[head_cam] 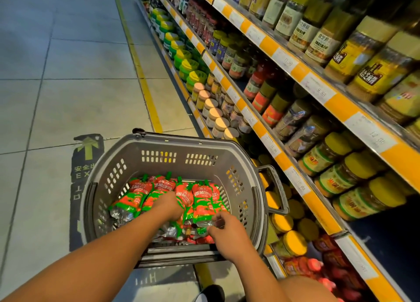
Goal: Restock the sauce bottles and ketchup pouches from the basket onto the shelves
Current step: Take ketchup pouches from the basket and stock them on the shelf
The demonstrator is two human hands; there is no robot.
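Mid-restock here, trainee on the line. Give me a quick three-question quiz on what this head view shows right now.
1. True or false: both hands are inside the grey basket.
2. Multiple choice: the basket mostly holds A) glass jars B) red and green ketchup pouches C) canned drinks.
3. Short answer: on which side of the basket do the shelves stand?

Key
1. True: the left hand lies among the pouches and the right hand reaches the silvery pouch bottoms near the basket's near edge.
2. B
3. On the person's right, stocked with yellow-lidded jars.
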